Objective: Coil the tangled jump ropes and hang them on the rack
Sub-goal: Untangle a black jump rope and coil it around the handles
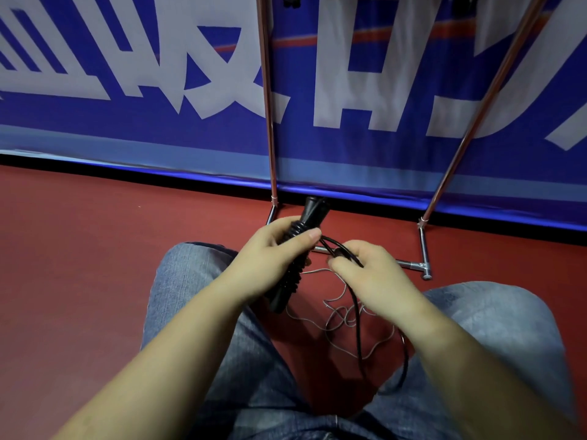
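Note:
My left hand (273, 255) grips the black ribbed handles (292, 277) of a jump rope, held upright and tilted between my knees. My right hand (374, 277) pinches the black cord (357, 315) close to the handles; the cord hangs down in loops toward the floor. A thin grey rope (336, 315) lies tangled on the red floor under my hands. The metal rack (270, 128) stands just ahead, its two poles rising out of frame and its base bar (409, 265) on the floor. Dark items hang at the rack's top edge (292, 0), mostly cut off.
A blue banner (127, 90) with large white characters runs along the wall behind the rack. My knees in blue jeans (197, 281) flank the ropes on both sides. Red floor (79, 249) spreads to the left.

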`<state>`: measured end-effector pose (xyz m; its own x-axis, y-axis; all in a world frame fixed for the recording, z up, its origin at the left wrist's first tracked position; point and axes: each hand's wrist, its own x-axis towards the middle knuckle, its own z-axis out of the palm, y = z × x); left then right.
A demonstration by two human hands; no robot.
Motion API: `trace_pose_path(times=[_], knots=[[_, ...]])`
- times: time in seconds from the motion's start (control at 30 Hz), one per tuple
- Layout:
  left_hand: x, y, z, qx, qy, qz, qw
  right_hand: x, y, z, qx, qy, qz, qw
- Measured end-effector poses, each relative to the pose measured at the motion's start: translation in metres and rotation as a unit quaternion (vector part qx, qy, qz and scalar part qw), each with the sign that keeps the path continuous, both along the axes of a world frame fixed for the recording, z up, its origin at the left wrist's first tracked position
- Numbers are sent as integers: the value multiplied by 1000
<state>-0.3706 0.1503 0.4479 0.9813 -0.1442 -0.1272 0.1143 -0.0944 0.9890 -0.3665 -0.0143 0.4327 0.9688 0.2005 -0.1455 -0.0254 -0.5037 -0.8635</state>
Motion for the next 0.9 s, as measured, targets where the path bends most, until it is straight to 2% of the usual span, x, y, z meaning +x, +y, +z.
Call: trace_pose_path(times=[0.13,0.4,0.7,0.77,0.9], knots=[[1,1,1,-28,9,44,999,-2,-3,-4,-66,-60,17,996],[9,7,-7,-21,19,154,988,-2,-15,-9,-74,-83,29,993],[16,26,-8,-35,28,255,966,1,-42,-14,-177,3,52,983],[15,33,-9,-33,24,256,966,3,-50,-17,-180,13,24,983],[11,31,-8,-11,12,193,981,6,-53,-23,-187,5,-16,982]])
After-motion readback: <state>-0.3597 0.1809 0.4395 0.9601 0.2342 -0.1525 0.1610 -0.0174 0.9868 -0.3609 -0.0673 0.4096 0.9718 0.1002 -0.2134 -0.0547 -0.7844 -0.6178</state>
